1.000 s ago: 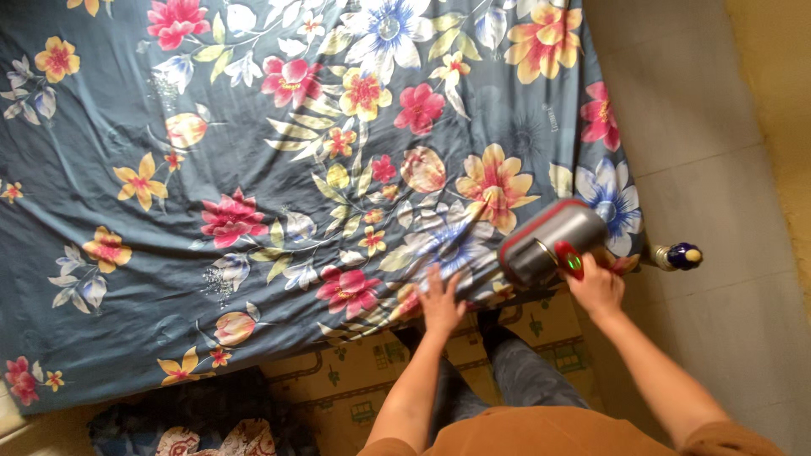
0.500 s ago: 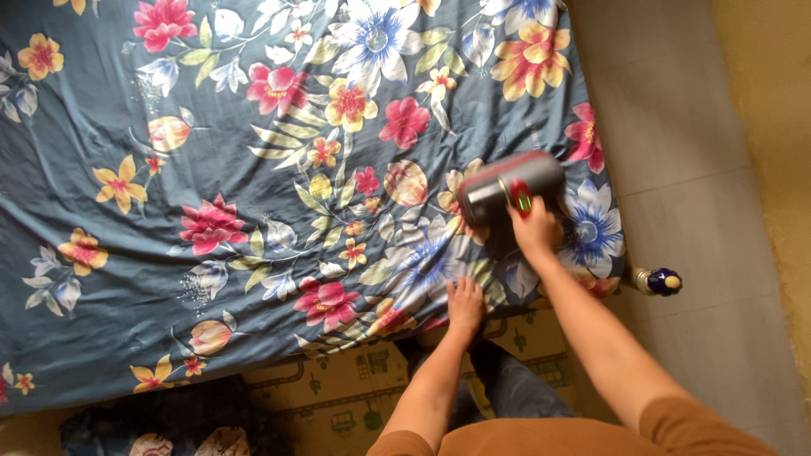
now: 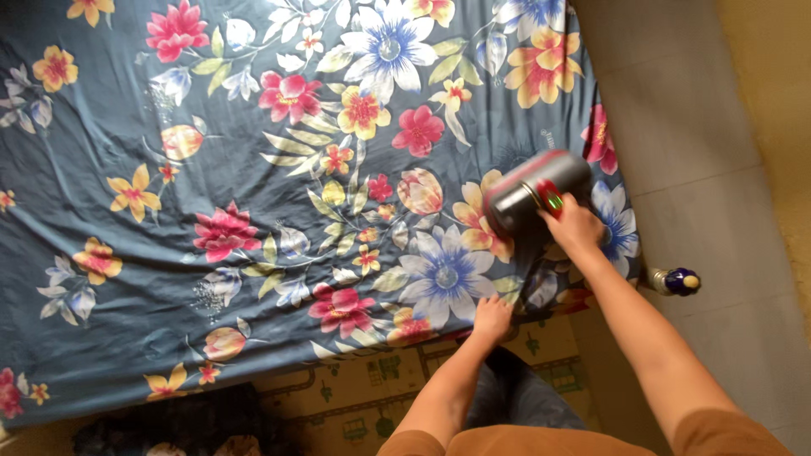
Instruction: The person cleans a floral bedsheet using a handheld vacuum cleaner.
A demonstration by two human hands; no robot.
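Right hand (image 3: pixel 576 226) wrapped round the back of a grey handheld vacuum (image 3: pixel 536 191) w/ red trim; vacuum sits on the floral sheet (image 3: pixel 253 169) near the bed's right edge, long axis running lower-left to upper-right; which end is the nozzle is hard to tell, underside hidden; left hand (image 3: pixel 491 317) pressed flat, fingers spread, on the sheet's near edge, gripping nothing; small bottle (image 3: pixel 676 280) on floor (image 3: pixel 701 127) just right of bed; person's body cut off at bottom.
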